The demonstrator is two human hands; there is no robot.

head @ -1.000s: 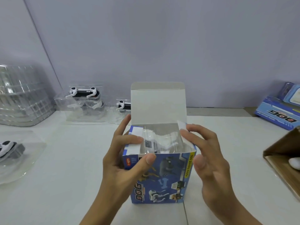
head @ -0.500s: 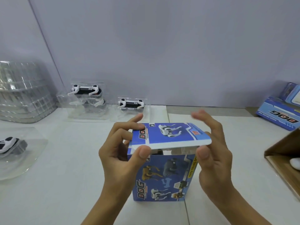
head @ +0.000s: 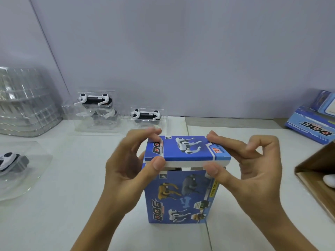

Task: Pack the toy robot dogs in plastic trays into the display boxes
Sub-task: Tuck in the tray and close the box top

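Note:
A blue display box (head: 181, 196) printed with robot dogs stands upright at the table's middle. Its top lid (head: 186, 148) is folded down almost flat, with the white tuck flap still showing above the front panel. My left hand (head: 126, 165) pinches the lid's left end between thumb and fingers. My right hand (head: 248, 165) pinches the right end the same way. What the box holds is hidden. Toy robot dogs in clear trays wait at the back: a stacked pair (head: 94, 102), a single one (head: 146, 115), and another at the left edge (head: 10, 160).
A stack of empty clear trays (head: 25, 102) fills the back left. Flat blue display boxes (head: 311, 127) lie at the back right. A brown cardboard carton (head: 319, 178) with something white inside sits at the right edge.
The lid stood open a second ago with the tray visible inside. Both hands have swung it down over the opening and now hold its ends close to the box top.

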